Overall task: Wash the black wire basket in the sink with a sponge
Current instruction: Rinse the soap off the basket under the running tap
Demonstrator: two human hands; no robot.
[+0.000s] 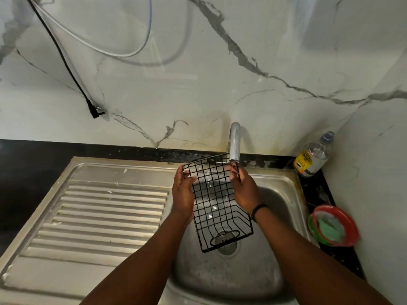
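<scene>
Grip: both hands hold the black wire basket (217, 201) by its upper sides, left hand (184, 192) and right hand (244, 190) with fingers curled round the wires.
Basket: centre of frame, tilted above the sink (275, 188) bowl, top edge just under the tap (234, 143).
Drain (226, 244): visible through the mesh.
Right edge: a bottle (312, 156) and a red-rimmed tub (333, 225).
</scene>
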